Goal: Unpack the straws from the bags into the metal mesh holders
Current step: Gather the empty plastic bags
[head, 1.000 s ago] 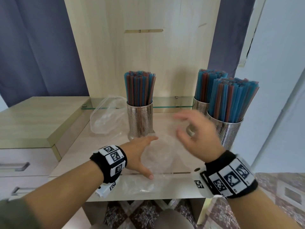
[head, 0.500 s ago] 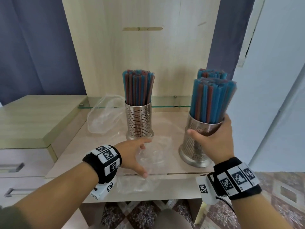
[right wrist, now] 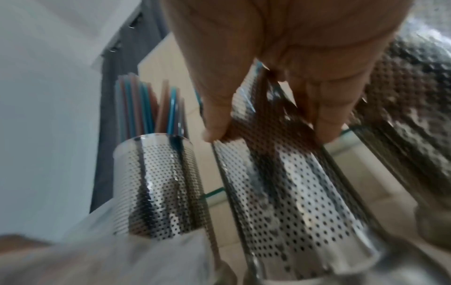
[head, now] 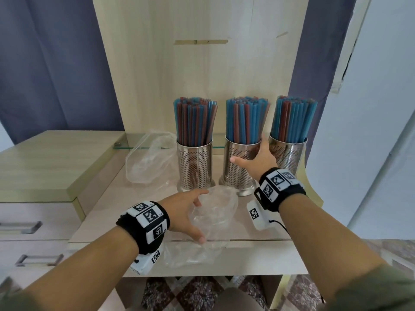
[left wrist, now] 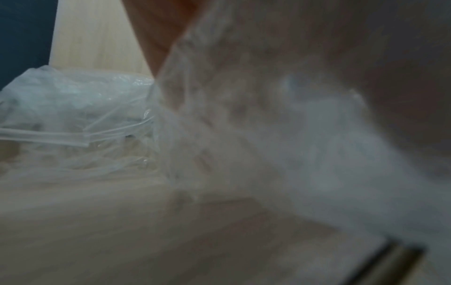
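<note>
Three metal mesh holders full of blue and red straws stand in a row at the back of the table: left holder (head: 194, 167), middle holder (head: 239, 173), right holder (head: 288, 157). My right hand (head: 249, 151) grips the middle holder (right wrist: 292, 183), thumb across its front and fingers (right wrist: 324, 115) along its right side. My left hand (head: 202, 216) holds an empty clear bag (head: 215, 212) at the table's front edge, thumb and fingers curved round it. The left wrist view shows that bag (left wrist: 268, 135) blurred against my palm.
A second empty clear bag (head: 150, 162) lies left of the holders, also in the left wrist view (left wrist: 73, 115). A raised cabinet top (head: 51, 162) with drawers sits to the left. A wooden back panel (head: 202, 75) and a glass shelf edge (head: 125, 148) stand behind; a white wall is right.
My right hand took hold of the front-right holder and moved it back and left, into the gap between the other two. The left hand stayed on the bag.
</note>
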Tool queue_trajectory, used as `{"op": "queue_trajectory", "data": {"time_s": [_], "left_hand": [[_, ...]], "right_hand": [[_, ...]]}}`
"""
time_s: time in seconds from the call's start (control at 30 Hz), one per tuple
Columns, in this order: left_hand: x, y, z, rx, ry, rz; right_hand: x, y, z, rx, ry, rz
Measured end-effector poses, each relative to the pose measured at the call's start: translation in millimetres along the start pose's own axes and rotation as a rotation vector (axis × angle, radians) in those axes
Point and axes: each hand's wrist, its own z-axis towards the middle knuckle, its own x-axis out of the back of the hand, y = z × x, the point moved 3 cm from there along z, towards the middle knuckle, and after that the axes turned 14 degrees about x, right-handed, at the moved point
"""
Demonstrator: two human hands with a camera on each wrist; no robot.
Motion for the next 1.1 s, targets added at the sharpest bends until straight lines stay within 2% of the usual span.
{"op": "queue_trajectory", "data": {"time_s": [0.07, 0.1, 0.17, 0.2, 0.23, 0.27, 0.3, 0.37, 0.47, 0.57, 0.63, 0.67, 0.7, 0.77, 0.8, 0.83, 0.87, 0.93, 1.0, 1.1], "left_hand": [[2.3, -1.3, -1.7, -0.024, 0.041, -0.030], [3.9, -3.0, -2.7, -0.040, 0.070, -0.051], [8.1, -5.7, -5.1, -0.091, 0.137, -0.100], [11.1, -6.3, -6.4, -0.122, 0.172, -0.133], [14.9, -5.4, -8.4, -0.159, 0.204, -0.179], [20.1, -2.6, -11.1, -0.202, 0.241, -0.240], [26.0, 1.4, -13.5, -0.249, 0.276, -0.315], [38.3, 11.9, -19.4, -0.338, 0.331, -0.483], [48.3, 26.6, -27.1, -0.425, 0.301, -0.762], [50.7, 33.2, -32.4, -0.445, 0.140, -0.989], [61.4, 27.6, -32.9, -0.407, 0.113, -1.006], [71.0, 19.9, -30.6, -0.369, 0.187, -0.961], [82.4, 7.6, -24.9, -0.293, 0.334, -0.868], [107.1, -25.2, -10.4, -0.004, 0.694, -0.560], [116.2, -40.7, -5.5, 0.160, 0.811, -0.383], [120.5, -57.3, 1.9, 0.294, 0.845, -0.237], [120.2, -72.3, 9.6, 0.389, 0.809, -0.132], [111.6, -92.1, 22.4, 0.452, 0.667, -0.040], [98.1, -97.7, 31.1, 0.420, 0.549, -0.030], [83.3, -96.6, 39.4, 0.328, 0.473, -0.027]], "right_hand": [[-0.9, -2.6, -4.2, 0.009, 0.034, -0.078], [0.3, -8.1, -10.2, 0.072, 0.091, -0.140], [1.4, -28.7, -30.8, 0.361, 0.177, -0.231], [-0.7, -40.9, -43.6, 0.532, 0.109, -0.241], [-5.2, -49.7, -56.3, 0.665, -0.029, -0.218], [-10.6, -54.9, -68.3, 0.732, -0.204, -0.186], [-16.1, -56.3, -77.5, 0.745, -0.365, -0.166], [-24.5, -54.7, -88.4, 0.751, -0.524, -0.131], [-32.6, -55.2, -90.4, 0.770, -0.492, 0.072], [-32.5, -48.2, -88.6, 0.702, -0.374, 0.274], [-24.5, -40.2, -88.8, 0.676, -0.256, 0.205], [-19.8, -35.8, -89.7, 0.670, -0.206, 0.127], [-14.9, -31.8, -91.0, 0.658, -0.174, 0.055], [-5.5, -25.6, -93.3, 0.621, -0.153, -0.047], [-1.6, -22.9, -94.2, 0.601, -0.150, -0.089], [1.8, -20.7, -95.4, 0.575, -0.150, -0.127], [5.2, -18.5, -96.9, 0.550, -0.146, -0.156], [10.5, -15.3, -100.9, 0.516, -0.144, -0.217], [13.8, -12.8, -106.5, 0.489, -0.157, -0.294], [16.0, -8.9, -115.7, 0.426, -0.190, -0.395]]}}
